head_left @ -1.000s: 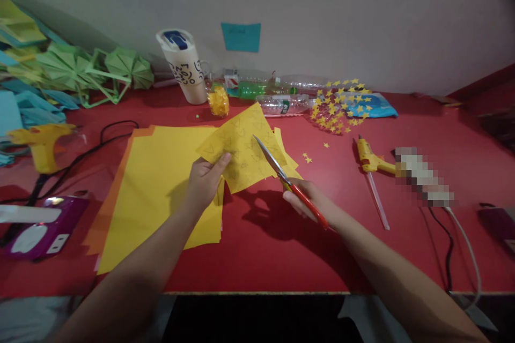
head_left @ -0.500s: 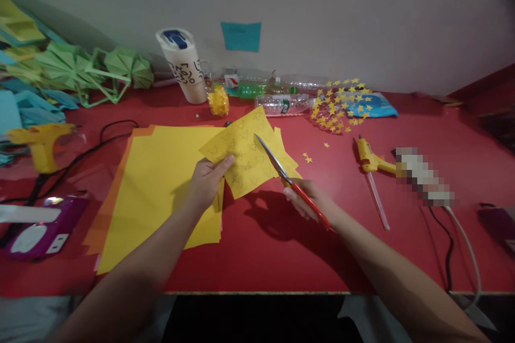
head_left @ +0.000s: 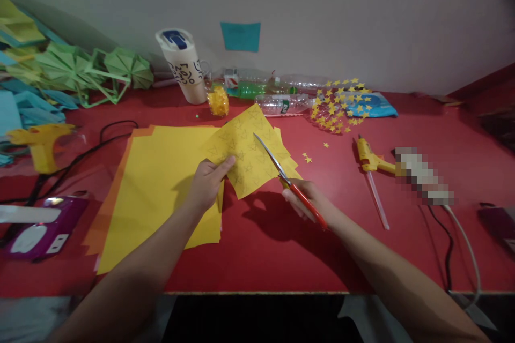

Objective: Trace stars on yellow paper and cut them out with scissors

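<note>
Between thumb and fingers, my left hand (head_left: 207, 185) grips a yellow paper sheet (head_left: 251, 158) covered with pencil-drawn stars, held tilted above the table. My right hand (head_left: 303, 198) is closed around red-handled scissors (head_left: 277, 165). One blade lies over the front of the sheet; the other blade is mostly hidden behind the paper. Left of the held sheet lies a stack of yellow paper (head_left: 161, 182) with orange sheets under it. A few cut-out stars (head_left: 308, 160) rest on the red table to the right.
At the back stand a white tumbler (head_left: 185, 72), several plastic bottles (head_left: 284, 104) and a clear piece dotted with yellow stars (head_left: 338, 110). On the right lies a yellow glue gun (head_left: 367, 154); another glue gun (head_left: 40, 142) stands at the left, near a purple box (head_left: 48, 230).
The yellow sheet has turned slightly, its top corner rising and its left corner shifting right. The scissors and right hand moved only slightly left.
</note>
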Motion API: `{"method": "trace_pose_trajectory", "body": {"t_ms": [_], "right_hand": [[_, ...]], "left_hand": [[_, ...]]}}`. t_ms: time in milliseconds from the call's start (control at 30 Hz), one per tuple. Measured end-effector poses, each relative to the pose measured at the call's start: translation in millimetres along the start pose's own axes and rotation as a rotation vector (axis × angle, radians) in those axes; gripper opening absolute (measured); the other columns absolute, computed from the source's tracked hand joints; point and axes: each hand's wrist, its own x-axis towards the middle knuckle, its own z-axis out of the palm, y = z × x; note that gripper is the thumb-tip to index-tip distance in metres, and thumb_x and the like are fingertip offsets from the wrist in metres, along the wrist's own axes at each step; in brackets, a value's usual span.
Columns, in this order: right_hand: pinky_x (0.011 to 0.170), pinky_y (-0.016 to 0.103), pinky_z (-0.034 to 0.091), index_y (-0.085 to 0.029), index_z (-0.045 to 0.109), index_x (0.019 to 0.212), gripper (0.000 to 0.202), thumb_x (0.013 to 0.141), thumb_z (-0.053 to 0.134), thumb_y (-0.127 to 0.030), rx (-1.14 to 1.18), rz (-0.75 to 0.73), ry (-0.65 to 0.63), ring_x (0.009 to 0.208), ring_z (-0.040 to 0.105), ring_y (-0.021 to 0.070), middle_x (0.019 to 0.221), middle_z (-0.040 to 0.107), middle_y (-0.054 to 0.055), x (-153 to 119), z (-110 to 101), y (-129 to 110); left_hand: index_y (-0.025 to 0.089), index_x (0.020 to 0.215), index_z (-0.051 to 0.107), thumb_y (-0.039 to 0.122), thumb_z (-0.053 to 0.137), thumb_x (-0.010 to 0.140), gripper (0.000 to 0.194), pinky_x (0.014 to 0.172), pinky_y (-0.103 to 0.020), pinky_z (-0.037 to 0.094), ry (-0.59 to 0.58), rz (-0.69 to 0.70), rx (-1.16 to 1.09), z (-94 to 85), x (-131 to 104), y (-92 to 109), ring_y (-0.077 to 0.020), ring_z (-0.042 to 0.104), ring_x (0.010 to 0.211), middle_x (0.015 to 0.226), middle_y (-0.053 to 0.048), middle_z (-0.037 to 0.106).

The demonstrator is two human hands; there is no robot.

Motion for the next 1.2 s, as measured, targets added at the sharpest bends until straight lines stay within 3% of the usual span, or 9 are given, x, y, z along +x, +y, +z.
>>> {"method": "trace_pose_trajectory", "body": {"t_ms": [167, 367, 533, 700, 933, 1200], "right_hand": [[0.043, 0.025, 0.029, -0.025, 0.036, 0.066, 0.056, 0.079, 0.046, -0.078, -0.069, -0.035, -0.017, 0.042, 0.036, 0.0093, 0.048, 0.038, -0.007, 3.2, 0.0, 9.0], [0.045, 0.025, 0.029, -0.025, 0.033, 0.068, 0.053, 0.08, 0.051, -0.073, -0.072, -0.003, -0.017, 0.045, 0.036, 0.0096, 0.05, 0.038, -0.007, -3.8, -3.5, -7.2], [0.046, 0.025, 0.028, -0.025, 0.033, 0.067, 0.054, 0.08, 0.05, -0.074, -0.088, 0.008, -0.023, 0.045, 0.036, 0.0096, 0.051, 0.039, -0.007, -5.3, -3.9, -11.1], [0.045, 0.025, 0.028, -0.025, 0.032, 0.066, 0.054, 0.08, 0.049, -0.075, -0.085, -0.004, -0.016, 0.044, 0.035, 0.0091, 0.049, 0.039, -0.007, -3.7, -3.2, -7.8], [0.045, 0.025, 0.029, -0.025, 0.032, 0.065, 0.054, 0.077, 0.053, -0.074, -0.093, 0.016, 0.0, 0.044, 0.036, 0.0095, 0.048, 0.038, -0.007, -3.0, -4.0, -9.1], [0.044, 0.024, 0.028, -0.025, 0.032, 0.066, 0.055, 0.078, 0.052, -0.075, -0.056, 0.006, 0.003, 0.044, 0.036, 0.0095, 0.049, 0.038, -0.007, -3.7, -3.1, -10.0]], "left_hand": [[0.016, 0.084, 0.076, 0.051, 0.078, 0.068, 0.039, 0.074, -0.036, 0.06, -0.042, -0.02, -0.018, -1.5, 0.6, -1.6, -0.0272, 0.074, 0.082, 0.077, -0.009, 0.077], [0.016, 0.087, 0.077, 0.045, 0.079, 0.07, 0.033, 0.081, -0.037, 0.059, -0.077, 0.02, -0.09, -1.3, 1.3, 1.4, -0.0262, 0.074, 0.086, 0.087, -0.008, 0.078], [0.016, 0.078, 0.075, 0.046, 0.079, 0.067, 0.032, 0.072, -0.037, 0.061, -0.061, -0.023, -0.116, 0.0, 0.6, 3.9, -0.0265, 0.074, 0.079, 0.077, -0.008, 0.076], [0.017, 0.071, 0.072, 0.043, 0.08, 0.063, 0.029, 0.073, -0.038, 0.06, -0.069, -0.059, -0.128, 3.5, 0.2, 5.2, -0.0269, 0.074, 0.081, 0.073, -0.007, 0.075], [0.018, 0.068, 0.069, 0.039, 0.084, 0.053, 0.031, 0.083, -0.041, 0.06, 0.053, -0.055, -0.226, 6.6, 4.7, 11.2, -0.0301, 0.073, 0.092, 0.075, -0.009, 0.076], [0.018, 0.068, 0.069, 0.044, 0.082, 0.059, 0.03, 0.077, -0.045, 0.061, -0.066, -0.127, -0.175, 5.3, 0.0, 4.6, -0.033, 0.074, 0.088, 0.072, -0.009, 0.074]]}}
